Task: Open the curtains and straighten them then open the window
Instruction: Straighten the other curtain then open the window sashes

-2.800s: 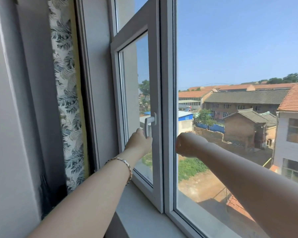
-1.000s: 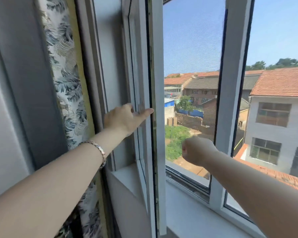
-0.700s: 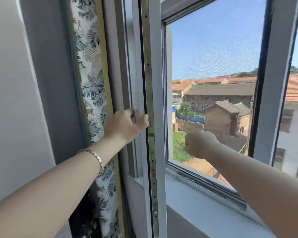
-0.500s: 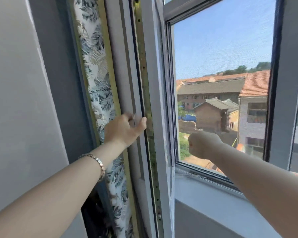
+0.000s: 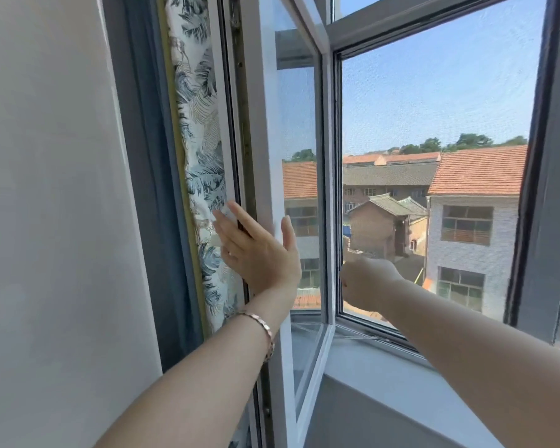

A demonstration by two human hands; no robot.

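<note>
Window sash (image 5: 274, 163) is swung in against the curtain (image 5: 201, 163) at left now. Left hand (image 5: 259, 253) went flat and splayed on its edge; right hand (image 5: 366, 282) stays fisted by the wide-open gap.

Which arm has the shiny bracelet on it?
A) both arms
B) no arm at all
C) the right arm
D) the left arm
D: the bracelet sits on the wrist just below the left hand, which is spread flat by the window sash, while the wrist of the fisted right hand is bare.
</note>
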